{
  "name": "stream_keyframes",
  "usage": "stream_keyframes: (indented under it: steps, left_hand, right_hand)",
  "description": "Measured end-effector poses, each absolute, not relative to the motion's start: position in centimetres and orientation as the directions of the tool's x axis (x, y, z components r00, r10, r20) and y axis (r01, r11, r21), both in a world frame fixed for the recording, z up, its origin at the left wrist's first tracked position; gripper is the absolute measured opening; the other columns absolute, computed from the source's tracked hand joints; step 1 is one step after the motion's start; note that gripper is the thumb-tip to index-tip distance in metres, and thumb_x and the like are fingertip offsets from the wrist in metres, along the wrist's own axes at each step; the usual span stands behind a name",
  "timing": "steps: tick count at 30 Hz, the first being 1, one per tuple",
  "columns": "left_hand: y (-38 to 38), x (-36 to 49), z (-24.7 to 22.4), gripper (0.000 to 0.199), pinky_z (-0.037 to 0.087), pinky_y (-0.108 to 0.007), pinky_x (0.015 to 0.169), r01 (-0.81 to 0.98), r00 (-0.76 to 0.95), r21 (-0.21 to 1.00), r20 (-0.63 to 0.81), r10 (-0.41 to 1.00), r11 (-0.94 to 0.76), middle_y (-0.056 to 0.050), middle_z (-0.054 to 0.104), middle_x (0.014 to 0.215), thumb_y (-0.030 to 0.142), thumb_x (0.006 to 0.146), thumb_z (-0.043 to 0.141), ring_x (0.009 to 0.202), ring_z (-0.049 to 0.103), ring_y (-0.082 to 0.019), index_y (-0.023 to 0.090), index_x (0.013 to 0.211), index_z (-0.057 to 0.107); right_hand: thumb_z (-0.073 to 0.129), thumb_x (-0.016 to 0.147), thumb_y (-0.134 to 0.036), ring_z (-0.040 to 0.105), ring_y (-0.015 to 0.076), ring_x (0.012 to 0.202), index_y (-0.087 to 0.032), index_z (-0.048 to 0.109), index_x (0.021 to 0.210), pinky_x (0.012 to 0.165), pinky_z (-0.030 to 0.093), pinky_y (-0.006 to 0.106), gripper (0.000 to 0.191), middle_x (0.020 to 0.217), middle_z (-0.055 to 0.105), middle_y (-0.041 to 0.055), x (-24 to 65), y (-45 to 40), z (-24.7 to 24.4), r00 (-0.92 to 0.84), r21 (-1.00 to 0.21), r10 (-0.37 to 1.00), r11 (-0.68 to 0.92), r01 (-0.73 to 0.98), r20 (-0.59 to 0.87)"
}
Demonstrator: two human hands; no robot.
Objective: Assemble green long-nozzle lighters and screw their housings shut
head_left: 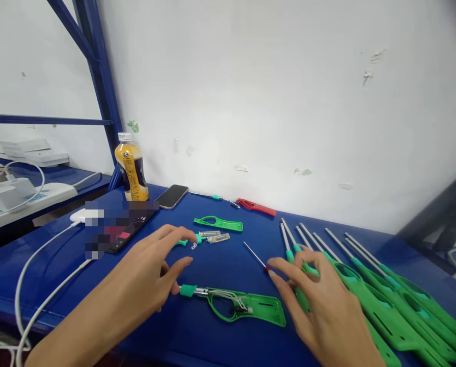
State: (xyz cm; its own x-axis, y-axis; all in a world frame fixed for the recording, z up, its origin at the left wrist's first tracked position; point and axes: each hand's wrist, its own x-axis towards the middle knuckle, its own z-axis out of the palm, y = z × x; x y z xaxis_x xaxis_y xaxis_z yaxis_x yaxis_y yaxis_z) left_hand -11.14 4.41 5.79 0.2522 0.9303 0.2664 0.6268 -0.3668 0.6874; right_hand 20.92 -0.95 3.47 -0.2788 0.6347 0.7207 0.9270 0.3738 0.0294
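Note:
My right hand (319, 300) pinches the red end of a small thin screwdriver (255, 254) between thumb and forefinger, its metal shaft pointing up and left. My left hand (162, 260) is open, thumb and forefinger apart, with the forefinger near a teal trigger piece (198, 239). Its lower fingers are by the metal tube of an opened green lighter shell (266, 308); whether they touch it is hard to tell. White wires and a black part lie inside that shell. Two clear fuel tanks (217, 237) rest beyond the left fingertips, near a loose green shell half (220, 223).
Several green long-neck lighters (388, 316) are on the right. A red shell half (256, 206) and a thin wired rod (212, 196) lie by the wall. At left are a yellow bottle (132, 173), a phone (173, 196), a lit phone (132, 227) and white cables (48, 255).

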Motion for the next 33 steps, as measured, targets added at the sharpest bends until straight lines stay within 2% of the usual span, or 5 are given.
stream_keyframes:
  steps: [4,10,14,21,33]
  left_hand:
    - [5.4,-11.8,4.5,0.026,0.062,-0.038,0.077,0.724,0.413,0.504,0.231,0.881,-0.471,-0.004,0.078,0.114,0.037,0.104,0.054,0.079,0.076,-0.023,0.032,0.117,0.076]
    - [5.6,-11.3,3.7,0.030,0.057,-0.048,0.103,0.731,0.446,0.479,0.203,0.872,-0.486,-0.006,0.079,0.126,0.036,0.107,0.050,0.124,0.071,-0.034,0.031,0.120,0.075]
    - [6.4,-11.4,3.5,0.032,0.057,-0.048,0.102,0.749,0.443,0.449,0.207,0.872,-0.487,-0.007,0.079,0.124,0.037,0.107,0.046,0.124,0.070,-0.034,0.031,0.119,0.076]
    - [9.3,-13.8,3.2,0.039,0.053,-0.056,0.107,0.838,0.325,0.364,0.267,0.907,-0.407,-0.014,0.072,0.127,0.036,0.107,0.042,0.120,0.068,-0.038,0.023,0.121,0.076]
    - [8.5,-11.8,3.7,0.031,0.057,-0.045,0.096,0.870,0.348,0.301,0.185,0.919,-0.390,-0.010,0.075,0.119,0.027,0.109,0.048,0.111,0.074,-0.033,0.024,0.121,0.076]
  right_hand:
    - [0.051,0.115,-0.027,0.075,0.0279,0.102,-0.026,0.072,0.129,0.116,0.049,0.072,0.025,0.113,0.070,0.0099,20.0,3.4,6.5,-0.527,0.216,0.689,0.489,0.845,0.498]
    - [0.071,0.108,-0.023,0.073,0.0296,0.123,-0.024,0.074,0.133,0.119,0.050,0.064,0.025,0.132,0.075,0.0104,19.5,12.1,7.2,-0.588,0.254,0.746,0.531,0.809,0.314]
    - [0.074,0.108,-0.040,0.073,0.0279,0.121,-0.020,0.068,0.141,0.101,0.064,0.051,0.038,0.144,0.069,0.0113,19.3,15.5,6.2,-0.591,0.247,0.761,0.539,0.805,0.267]
    - [0.073,0.109,-0.039,0.073,0.0274,0.120,-0.021,0.069,0.140,0.101,0.064,0.050,0.036,0.143,0.070,0.0112,17.5,15.4,6.1,-0.663,0.187,0.712,0.636,0.748,0.231]
    - [0.074,0.108,-0.039,0.074,0.0272,0.118,-0.020,0.068,0.140,0.099,0.064,0.050,0.037,0.141,0.070,0.0109,15.3,14.4,5.2,-0.731,0.156,0.670,0.714,0.683,0.130]
